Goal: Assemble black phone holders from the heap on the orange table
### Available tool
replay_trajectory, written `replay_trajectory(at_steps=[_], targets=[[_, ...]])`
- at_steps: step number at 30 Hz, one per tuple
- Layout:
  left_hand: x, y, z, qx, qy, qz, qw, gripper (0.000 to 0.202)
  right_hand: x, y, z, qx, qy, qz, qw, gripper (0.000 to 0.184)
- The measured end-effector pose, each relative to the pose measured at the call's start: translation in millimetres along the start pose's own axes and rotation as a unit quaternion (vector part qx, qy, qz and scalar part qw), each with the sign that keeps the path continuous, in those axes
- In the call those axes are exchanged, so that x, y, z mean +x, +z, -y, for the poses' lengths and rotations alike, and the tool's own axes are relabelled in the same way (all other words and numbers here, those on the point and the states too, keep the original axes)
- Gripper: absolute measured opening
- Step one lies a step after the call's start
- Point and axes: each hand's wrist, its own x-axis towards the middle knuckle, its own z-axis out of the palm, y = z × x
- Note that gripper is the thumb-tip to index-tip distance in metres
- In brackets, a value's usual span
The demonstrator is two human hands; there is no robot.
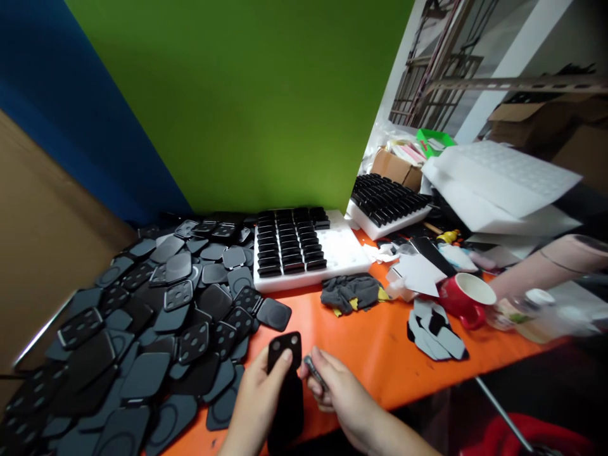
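Here the left hand (259,396) fingers grip a black plate (284,350); right hand (339,392) fingers pinch a small metal piece (314,372) beside it.

A red mug (467,297) stands near the orange worktop's (375,348) right edge, a grey cloth (350,292) mid-table. Behind the cloth, at the back edge, sits a white foam tray (339,253) half filled with black parts; a cardboard box (395,168) sits far back right.
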Motion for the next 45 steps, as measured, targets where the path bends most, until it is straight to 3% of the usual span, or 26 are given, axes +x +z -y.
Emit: replay_trajectory(at_steps=[3,8,11,14,19,25,28,30,33,35,36,37,40,43,45], targets=[[3,-2.9,-4,-0.081,-0.032,-0.022,0.996,0.03,1,2,6,0.001,0.003,0.031,1.0,0.035],[-9,-0.4,6,-0.059,0.014,-0.053,0.997,0.029,-1,7,6,0.011,0.035,0.03,0.999,0.035],[-16,0.5,14,0.003,0.127,-0.058,0.99,0.022,-6,9,5,0.083,0.074,0.029,0.993,0.032],[-19,-0.3,16,0.088,0.264,-0.03,0.96,0.025,-11,4,6,0.169,0.135,0.038,0.976,0.024],[-22,-2.0,9,0.098,0.35,0.031,0.931,0.053,-13,-9,9,0.303,0.241,0.054,0.92,0.019],[-28,0.7,10,0.034,0.33,0.053,0.942,0.05,-12,-6,4,0.357,0.268,0.032,0.894,0.033],[-30,8.2,13,-0.018,0.276,0.046,0.96,0.037,-15,-4,1,0.354,0.25,0.026,0.901,0.042],[-28,13.0,13,-0.061,0.206,0.026,0.976,0.023,-17,-6,2,0.335,0.229,0.041,0.913,0.039],[-18,12.0,11,-0.127,0.057,-0.047,0.989,0.022,-11,-14,9,0.232,0.115,0.023,0.966,0.026],[-7,4.9,13,-0.165,-0.004,-0.083,0.983,0.034,2,-21,16,0.057,-0.005,-0.04,0.998,0.023],[-2,0.3,15,-0.179,-0.016,-0.089,0.98,0.039,13,-23,19,-0.06,-0.06,-0.071,0.994,0.022],[2,-4.4,18,-0.187,-0.023,-0.089,0.978,0.042,26,-25,22,-0.183,-0.104,-0.093,0.973,0.023],[10,-15.0,32,-0.181,-0.034,-0.093,0.978,0.047,70,-19,24,-0.475,-0.169,-0.114,0.856,0.027],[14,-18.4,44,-0.161,-0.04,-0.104,0.981,0.051,108,-2,21,-0.615,-0.153,-0.118,0.765,0.049],[16,-18.2,50,-0.135,-0.031,-0.102,0.985,0.052,123,5,18,-0.65,-0.139,-0.122,0.737,0.054]])
